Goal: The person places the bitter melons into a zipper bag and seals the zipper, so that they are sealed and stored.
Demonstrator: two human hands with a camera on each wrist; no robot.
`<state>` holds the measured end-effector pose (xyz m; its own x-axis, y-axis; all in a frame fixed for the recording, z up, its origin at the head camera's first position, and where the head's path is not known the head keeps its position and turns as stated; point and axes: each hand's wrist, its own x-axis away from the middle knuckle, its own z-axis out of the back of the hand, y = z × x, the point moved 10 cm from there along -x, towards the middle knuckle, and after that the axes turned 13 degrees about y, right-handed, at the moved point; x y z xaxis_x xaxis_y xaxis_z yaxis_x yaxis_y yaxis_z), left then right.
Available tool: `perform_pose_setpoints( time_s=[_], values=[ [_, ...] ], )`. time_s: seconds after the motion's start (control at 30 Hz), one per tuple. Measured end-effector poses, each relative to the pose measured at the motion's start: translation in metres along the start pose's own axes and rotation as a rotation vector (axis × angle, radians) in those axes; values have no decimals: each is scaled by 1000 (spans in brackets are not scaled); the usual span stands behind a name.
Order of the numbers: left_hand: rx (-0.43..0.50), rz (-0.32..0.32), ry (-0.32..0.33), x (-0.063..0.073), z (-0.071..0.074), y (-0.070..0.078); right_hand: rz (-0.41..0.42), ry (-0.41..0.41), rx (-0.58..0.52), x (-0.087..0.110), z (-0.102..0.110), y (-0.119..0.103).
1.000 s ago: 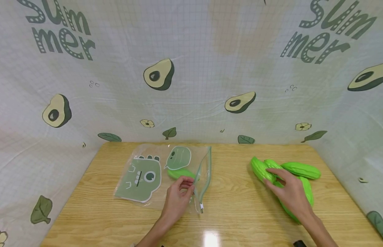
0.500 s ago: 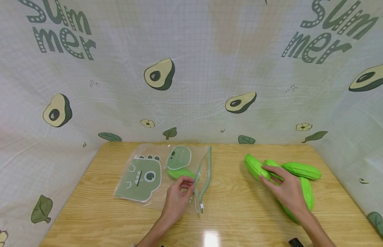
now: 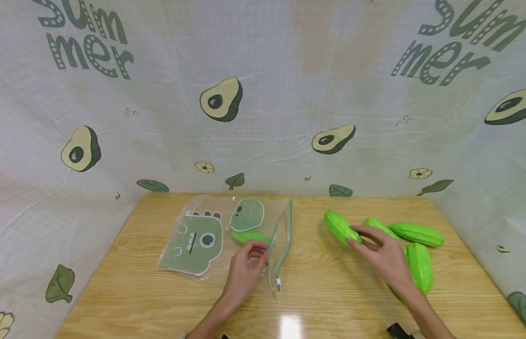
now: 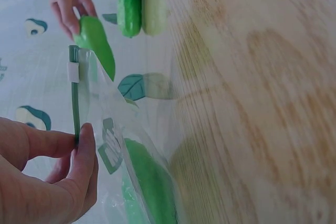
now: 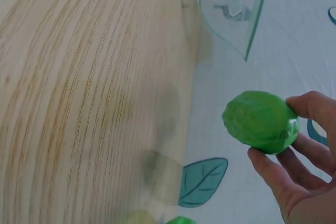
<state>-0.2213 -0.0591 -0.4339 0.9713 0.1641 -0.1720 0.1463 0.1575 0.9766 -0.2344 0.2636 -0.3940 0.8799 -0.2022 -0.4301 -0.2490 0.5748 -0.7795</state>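
My left hand (image 3: 246, 269) pinches the green zip edge of a clear slider bag (image 3: 290, 221) printed with green monsters. The bag lies on its side with its mouth parted toward the right. One bright green cucumber (image 3: 247, 236) is inside it, and the left wrist view shows that cucumber (image 4: 152, 182) through the plastic. To the right of the mouth, my right hand (image 3: 383, 254) holds another glossy, ridged cucumber (image 3: 340, 227) by its near end, between thumb and fingers. The right wrist view shows this cucumber (image 5: 260, 121) end-on, raised above the table.
Several more cucumbers (image 3: 416, 234) lie grouped at the right of the wooden table (image 3: 322, 292), behind and beside my right wrist. A white slider (image 3: 278, 281) sits at the bag's near corner. A printed curtain (image 3: 271, 94) hangs along the back and sides.
My right hand has drawn one cucumber out of the pile and moved it left, toward the bag. The left hand keeps its pinch on the bag edge. The head view has shifted slightly.
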Motion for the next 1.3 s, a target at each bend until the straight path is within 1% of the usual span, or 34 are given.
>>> perform_pose_setpoints(
  time_s=[0.2,0.57,0.83,1.1,1.3],
  values=[
    [-3,3,-1,-1,0,0,-40,-12,-61,0,-8,-2],
    [-8,9,1,-2,0,0,-85,-72,-147,2,-25,-5],
    [-8,13,0,-2,0,0,-125,-111,-256,2,-38,-7],
    [-13,0,0,-2,1,1,-115,-144,-314,2,-48,-12],
    [-6,-2,-2,-2,1,0,-127,-177,-350,4,-57,-16]
  ],
)
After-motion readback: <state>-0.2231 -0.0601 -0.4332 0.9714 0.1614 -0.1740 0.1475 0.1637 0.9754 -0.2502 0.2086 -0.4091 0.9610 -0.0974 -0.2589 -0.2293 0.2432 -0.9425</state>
